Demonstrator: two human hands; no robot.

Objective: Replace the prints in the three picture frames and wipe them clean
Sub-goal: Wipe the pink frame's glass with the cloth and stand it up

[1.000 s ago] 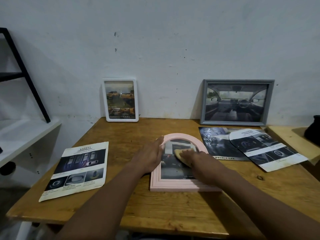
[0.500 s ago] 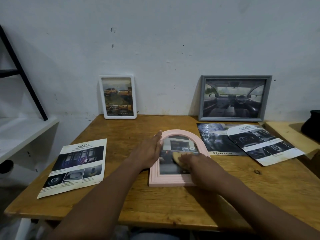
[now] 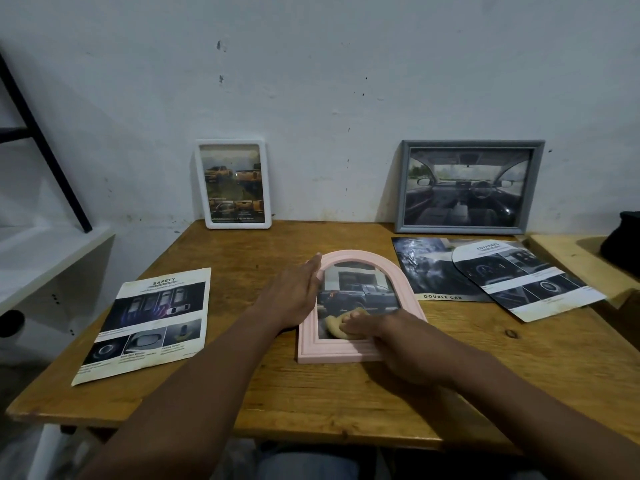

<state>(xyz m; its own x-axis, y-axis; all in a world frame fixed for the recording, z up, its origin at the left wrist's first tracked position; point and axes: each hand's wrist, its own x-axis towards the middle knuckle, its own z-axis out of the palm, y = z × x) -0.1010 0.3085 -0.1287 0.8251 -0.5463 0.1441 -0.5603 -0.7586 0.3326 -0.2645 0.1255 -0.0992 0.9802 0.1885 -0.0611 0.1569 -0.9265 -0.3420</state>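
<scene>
Our right hand (image 3: 388, 336) has its fingers curled round a small yellowish cloth (image 3: 334, 326), pressing it onto the glass near the lower left of the pink arched frame (image 3: 346, 355). Our left hand (image 3: 294, 299) lies with straight fingers along the frame's left edge, fingertips reaching the start of the arch, holding nothing. The frame lies flat on the wooden table (image 3: 311, 403) near its middle, face up, with a print of a dark pickup truck (image 3: 356, 292) showing behind the glass. At the back of the table a white frame (image 3: 235, 225) and a grey frame (image 3: 464, 229) lean upright against the wall, well apart, each with a print inside. A loose sheet headed SAFETY (image 3: 149, 320) lies to the left of the pink frame. To the right lie a dark sheet marked DOUBLE CAB (image 3: 426, 271) and, overlapping it, an arch-cut sheet (image 3: 526, 282).
</scene>
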